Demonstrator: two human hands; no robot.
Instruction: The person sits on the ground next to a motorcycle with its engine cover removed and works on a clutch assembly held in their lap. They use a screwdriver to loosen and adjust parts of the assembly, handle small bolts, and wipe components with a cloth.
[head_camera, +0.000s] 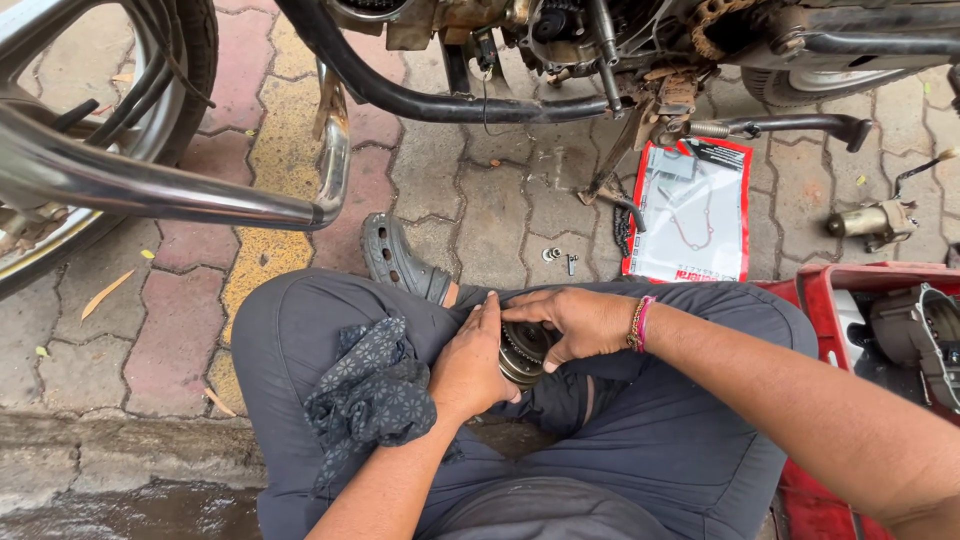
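I held one round toothed metal part (522, 352) in my lap, left hand (470, 365) cupping its side, right hand (565, 322) fingers curled over its top. One patterned cloth (372, 395) lay on my thigh; two small bolts (560, 259) sat on the paving.

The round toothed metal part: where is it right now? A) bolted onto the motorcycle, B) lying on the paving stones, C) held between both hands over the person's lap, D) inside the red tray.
C: the round toothed metal part sits between the left hand and right hand, above the grey trousers.
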